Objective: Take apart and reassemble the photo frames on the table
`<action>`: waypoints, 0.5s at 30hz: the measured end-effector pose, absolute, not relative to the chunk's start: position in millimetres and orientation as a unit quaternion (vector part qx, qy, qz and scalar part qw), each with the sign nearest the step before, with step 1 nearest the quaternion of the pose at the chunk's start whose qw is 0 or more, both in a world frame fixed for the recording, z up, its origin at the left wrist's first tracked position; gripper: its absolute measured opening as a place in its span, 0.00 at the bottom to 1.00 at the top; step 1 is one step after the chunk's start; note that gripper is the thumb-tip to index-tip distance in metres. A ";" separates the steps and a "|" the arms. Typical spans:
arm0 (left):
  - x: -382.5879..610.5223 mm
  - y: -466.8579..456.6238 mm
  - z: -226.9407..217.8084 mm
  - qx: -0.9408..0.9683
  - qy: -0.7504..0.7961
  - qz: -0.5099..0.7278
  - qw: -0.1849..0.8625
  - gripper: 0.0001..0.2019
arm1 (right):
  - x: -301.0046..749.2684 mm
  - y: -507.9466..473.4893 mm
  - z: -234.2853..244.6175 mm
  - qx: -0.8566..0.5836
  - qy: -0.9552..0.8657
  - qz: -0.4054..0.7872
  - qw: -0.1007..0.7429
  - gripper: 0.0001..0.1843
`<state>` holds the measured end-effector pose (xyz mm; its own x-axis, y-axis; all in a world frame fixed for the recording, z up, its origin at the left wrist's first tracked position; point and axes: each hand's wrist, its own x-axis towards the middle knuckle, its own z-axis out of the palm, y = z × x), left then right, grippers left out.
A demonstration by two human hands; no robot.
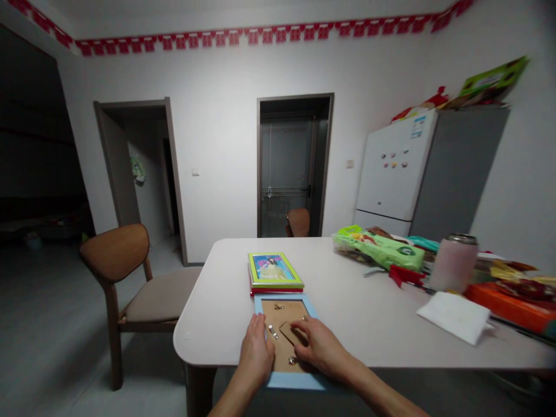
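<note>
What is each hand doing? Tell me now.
Left hand: open, resting on the left side of the blue frame.
Right hand: curled over the brown board; grip can't be told.

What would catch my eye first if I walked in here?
Probably the bright green picture frame on the pale table, just beyond a light-blue frame lying back-up at the left hand and right hand. Next, perhaps, the red trim along the wall's top and the green package at the table's right.
</note>
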<state>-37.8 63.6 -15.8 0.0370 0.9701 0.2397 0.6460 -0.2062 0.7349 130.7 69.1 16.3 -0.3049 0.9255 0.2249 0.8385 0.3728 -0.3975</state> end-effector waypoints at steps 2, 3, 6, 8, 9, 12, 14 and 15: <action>-37.9 65.9 -16.4 0.675 0.585 0.384 0.235 0.28 | 130.9 73.4 19.9 -0.559 -0.796 0.095 0.213 0.21; -38.2 66.6 -15.9 0.669 0.581 0.395 0.244 0.26 | 131.3 74.6 23.6 -0.561 -0.794 0.090 0.215 0.21; -39.3 66.4 -8.1 0.652 0.564 0.431 0.265 0.22 | 127.9 72.1 41.2 -0.558 -0.795 0.067 0.228 0.20; -41.4 64.9 2.9 0.631 0.536 0.474 0.300 0.21 | 118.4 66.4 55.0 -0.545 -0.798 0.057 0.253 0.18; -43.8 64.1 9.4 0.606 0.514 0.505 0.337 0.20 | 111.9 63.2 61.3 -0.535 -0.799 0.058 0.268 0.17; -60.5 62.9 26.7 0.487 0.440 0.589 0.472 0.19 | 94.9 56.8 72.5 -0.496 -0.807 0.083 0.310 0.17; -81.0 63.3 30.7 0.442 0.447 0.596 0.500 0.18 | 95.5 57.1 71.1 -0.489 -0.805 0.104 0.320 0.20; -93.2 63.9 29.6 0.440 0.472 0.586 0.491 0.17 | 100.9 58.8 67.3 -0.502 -0.797 0.108 0.317 0.21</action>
<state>-93.2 63.9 29.6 -0.1322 0.9899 0.0520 -0.1600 -0.0731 0.9844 100.9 58.8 67.3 -0.2943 0.8691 0.3976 0.7317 0.4725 -0.4913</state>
